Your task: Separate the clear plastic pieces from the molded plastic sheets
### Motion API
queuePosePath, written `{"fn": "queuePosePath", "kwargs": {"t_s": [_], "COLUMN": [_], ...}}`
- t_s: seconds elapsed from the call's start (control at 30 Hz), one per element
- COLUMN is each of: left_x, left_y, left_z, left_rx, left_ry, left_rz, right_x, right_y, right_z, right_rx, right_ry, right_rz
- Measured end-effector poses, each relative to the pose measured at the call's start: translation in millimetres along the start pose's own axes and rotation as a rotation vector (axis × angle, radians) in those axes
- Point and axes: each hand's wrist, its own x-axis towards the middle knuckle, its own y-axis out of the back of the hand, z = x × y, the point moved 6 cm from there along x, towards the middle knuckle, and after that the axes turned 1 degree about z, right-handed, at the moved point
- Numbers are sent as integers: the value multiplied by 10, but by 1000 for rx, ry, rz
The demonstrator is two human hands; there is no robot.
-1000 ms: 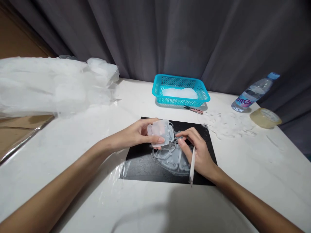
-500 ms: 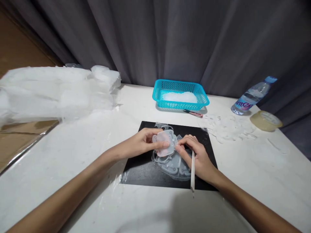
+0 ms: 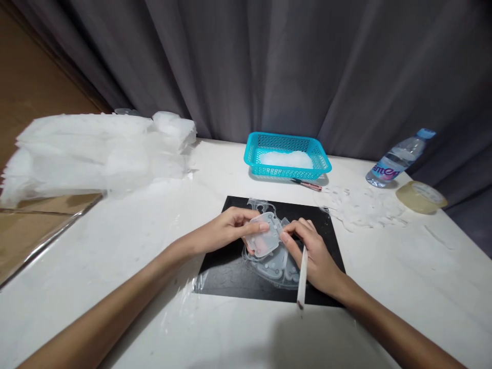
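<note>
Above tabletop (image 3: 161, 323), translucent piece (image 3: 269, 241) is clasped by left grip (image 3: 233, 226); white tool (image 3: 302, 279), near-vertical in frame, dark end (image 3: 300, 306) lowermost, by right grip (image 3: 318, 259).

Held piece (image 3: 269, 240): translucent plastic, frosted, smooth. Slim white tool (image 3: 303, 274): matt. Mat (image 3: 226, 277): smooth, low sheen. Basket (image 3: 286, 171): perforated plastic, faintly glossy. Bottle (image 3: 395, 160): clear, glossy plastic. Curtain facing me (image 3: 284, 66): matt cloth.
</note>
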Motion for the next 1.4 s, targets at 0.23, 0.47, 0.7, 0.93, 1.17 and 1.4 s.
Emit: {"fn": "queuePosePath", "kwargs": {"t_s": [0.23,0.47,0.7,0.93,1.17,1.4], "left_x": [-16,-25,-12,-9,-51,-87], "left_y": [7,17,-41,-40,-93,-133], "left_z": [2,-24,-72,-72,-54,-14], "left_rx": [47,178,171,234,301,280], "left_ry": [-12,-44,-12,-47,-47,-101], "left_rz": [-11,18,19,95,105,112], "right_x": [-4,-6,5,8,41,108], "right_y": [-2,61,65,50,162,419], "right_z": [8,30,29,4,120,549], "right_rx": [-21,53,84,46,86,-434], "right_ry": [19,18,-6,0,-54,-328], "right_rz": [19,104,104,62,103,-37]}}
